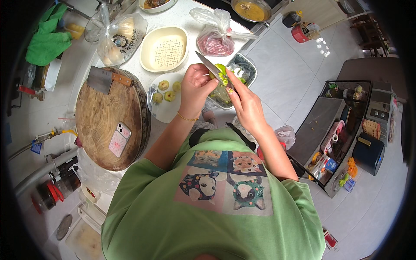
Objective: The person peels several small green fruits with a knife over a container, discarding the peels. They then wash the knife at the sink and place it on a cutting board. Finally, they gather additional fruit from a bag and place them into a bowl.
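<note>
My right hand point(248, 108) is closed around a knife point(207, 63), its blade slanting up and to the left. In my left hand point(196, 89) is a bright green fruit or vegetable point(221, 69), held against the blade; its exact kind is partly hidden by fingers. Below both hands stands a bag-lined waste bin point(252, 73) with green scraps inside. Beside my left wrist, a white plate point(161, 113) carries several pale, peeled-looking round pieces point(164, 85).
A round wooden chopping block point(104, 117) at left bears a cleaver point(100, 80) and a phone point(119, 139). Behind the plate are a cream basket point(147, 50) and a bag of minced-looking meat point(215, 43). A pan point(251, 9) stands far back; a black rack point(318, 130) stands right.
</note>
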A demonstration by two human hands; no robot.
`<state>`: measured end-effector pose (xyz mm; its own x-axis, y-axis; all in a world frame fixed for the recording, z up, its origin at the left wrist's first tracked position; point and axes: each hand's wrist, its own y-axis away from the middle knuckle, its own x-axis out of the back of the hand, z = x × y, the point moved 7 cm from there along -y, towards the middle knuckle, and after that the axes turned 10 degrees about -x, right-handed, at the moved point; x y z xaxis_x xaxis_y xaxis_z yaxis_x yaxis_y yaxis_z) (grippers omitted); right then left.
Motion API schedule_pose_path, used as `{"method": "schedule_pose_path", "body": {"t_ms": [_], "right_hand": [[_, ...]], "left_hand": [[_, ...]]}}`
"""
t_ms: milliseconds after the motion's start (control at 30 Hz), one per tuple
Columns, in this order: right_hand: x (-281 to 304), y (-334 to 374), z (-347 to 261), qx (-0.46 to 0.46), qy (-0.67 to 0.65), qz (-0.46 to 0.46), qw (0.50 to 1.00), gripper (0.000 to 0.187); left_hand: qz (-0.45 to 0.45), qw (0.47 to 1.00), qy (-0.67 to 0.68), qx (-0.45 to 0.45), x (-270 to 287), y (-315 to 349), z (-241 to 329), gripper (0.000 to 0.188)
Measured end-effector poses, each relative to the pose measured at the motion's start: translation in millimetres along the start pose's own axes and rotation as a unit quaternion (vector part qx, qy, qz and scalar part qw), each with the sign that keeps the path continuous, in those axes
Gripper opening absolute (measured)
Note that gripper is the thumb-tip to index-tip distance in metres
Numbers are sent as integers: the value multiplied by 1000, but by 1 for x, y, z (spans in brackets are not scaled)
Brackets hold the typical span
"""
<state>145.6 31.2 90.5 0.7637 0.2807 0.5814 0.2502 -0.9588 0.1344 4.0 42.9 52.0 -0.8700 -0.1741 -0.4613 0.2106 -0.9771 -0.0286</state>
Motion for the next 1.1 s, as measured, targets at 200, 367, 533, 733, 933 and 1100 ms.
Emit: {"method": "schedule_pose_path", "body": {"t_ms": [200,367,533,733,933,1100], "right_hand": [[-1,-2,2,6,20,8,1000,47],[3,-4,5,-5,-38,-4,999,47],[1,-4,5,-23,-74,-48,996,47],[1,-5,1,-8,-43,-26,999,46],[3,-7,3,-7,-24,-22,999,46],[5,-6,1,5,-65,-33,997,46]], "left_hand": [[-4,1000,-14,18,2,1,-3,34],[4,1000,5,22,0,1,-3,35],[3,1000,-1,4,-2,-1,2,37],[1,1000,-6,-1,-3,-1,2,36],[-9,1000,-15,-5,-5,2,-1,35],[-12,1000,-9,-14,-5,0,1,36]]}}
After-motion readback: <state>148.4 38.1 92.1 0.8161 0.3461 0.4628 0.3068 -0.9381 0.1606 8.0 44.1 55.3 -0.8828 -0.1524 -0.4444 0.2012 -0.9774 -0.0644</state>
